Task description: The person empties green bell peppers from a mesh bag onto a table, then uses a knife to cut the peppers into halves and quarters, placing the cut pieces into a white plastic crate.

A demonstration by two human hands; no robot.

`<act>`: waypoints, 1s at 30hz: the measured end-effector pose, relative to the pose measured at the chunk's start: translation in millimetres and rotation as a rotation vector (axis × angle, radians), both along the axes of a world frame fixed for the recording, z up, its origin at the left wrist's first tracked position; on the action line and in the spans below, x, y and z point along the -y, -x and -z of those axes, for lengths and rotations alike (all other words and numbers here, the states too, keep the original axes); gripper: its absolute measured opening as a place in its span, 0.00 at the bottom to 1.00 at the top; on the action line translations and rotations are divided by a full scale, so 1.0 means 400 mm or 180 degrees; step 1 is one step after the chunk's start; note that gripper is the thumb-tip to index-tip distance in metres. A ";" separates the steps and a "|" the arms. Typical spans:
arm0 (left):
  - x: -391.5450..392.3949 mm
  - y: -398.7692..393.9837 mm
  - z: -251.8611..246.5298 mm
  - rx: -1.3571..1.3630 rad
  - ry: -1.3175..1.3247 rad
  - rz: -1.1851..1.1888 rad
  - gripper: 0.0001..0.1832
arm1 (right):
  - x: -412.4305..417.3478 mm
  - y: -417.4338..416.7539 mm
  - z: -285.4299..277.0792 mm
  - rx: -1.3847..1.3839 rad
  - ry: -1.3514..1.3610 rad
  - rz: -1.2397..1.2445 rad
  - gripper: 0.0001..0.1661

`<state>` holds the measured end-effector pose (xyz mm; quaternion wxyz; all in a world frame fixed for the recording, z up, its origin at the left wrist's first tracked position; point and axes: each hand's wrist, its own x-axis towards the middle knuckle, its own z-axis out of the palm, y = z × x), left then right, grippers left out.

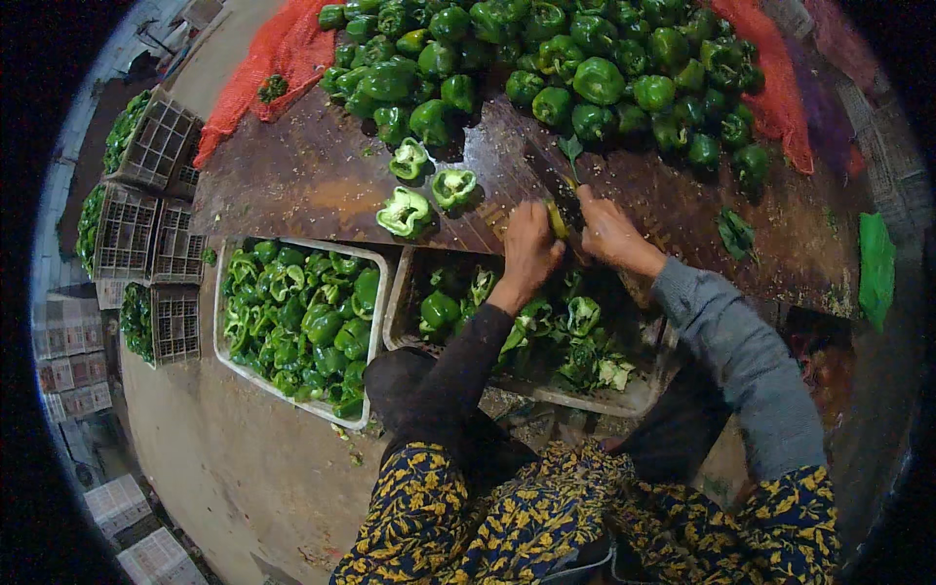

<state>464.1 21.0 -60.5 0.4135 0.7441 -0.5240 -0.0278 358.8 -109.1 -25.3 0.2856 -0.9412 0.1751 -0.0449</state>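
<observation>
Over the near edge of the brown board table [263, 175], my left hand [530, 245] is curled, knuckles up. Against its fingers lies a narrow yellow object [557, 219], too blurred to name. My right hand [613, 228] is just to the right, fingers bent, its fingertips by a small yellow piece [569, 183] and a green leaf [572, 150]. What either palm holds is hidden. Left of my hands lie cut green bell pepper pieces, one nearest the edge [404, 212], another [454, 188] beside it and a third [409, 159] farther back.
Whole green bell peppers [598, 80] are heaped at the back, between red mesh netting [252, 80]. Below the edge stand a white crate [219, 322] full of cut peppers and a second crate [585, 404] with pepper scraps. Stacked crates [128, 230] stand at the left.
</observation>
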 end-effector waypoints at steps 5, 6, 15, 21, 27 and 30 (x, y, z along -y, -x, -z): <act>-0.082 -0.006 -0.072 0.0808 -0.0831 0.1515 0.30 | -0.006 0.041 -0.097 -0.1165 0.0141 -0.0874 0.43; -0.099 -0.053 -0.090 -0.0181 -0.0615 0.1662 0.29 | -0.028 0.054 -0.125 -0.1341 0.0188 -0.0857 0.45; -0.202 -0.639 0.042 -0.0037 -0.0989 -0.0603 0.23 | -0.060 -0.119 -0.135 0.0060 0.0486 -0.1034 0.38; -0.139 -0.441 -0.013 -0.2678 -0.1017 0.0570 0.19 | 0.103 -0.199 -0.102 -0.0512 0.1356 -0.1481 0.32; -0.013 -0.573 -0.080 -0.0643 0.0469 -0.0769 0.21 | 0.059 -0.059 -0.126 -0.0826 0.0926 -0.2301 0.30; 0.074 -0.574 -0.043 0.1069 -0.0228 -0.0979 0.21 | 0.033 0.003 -0.160 -0.0934 0.0474 -0.1927 0.30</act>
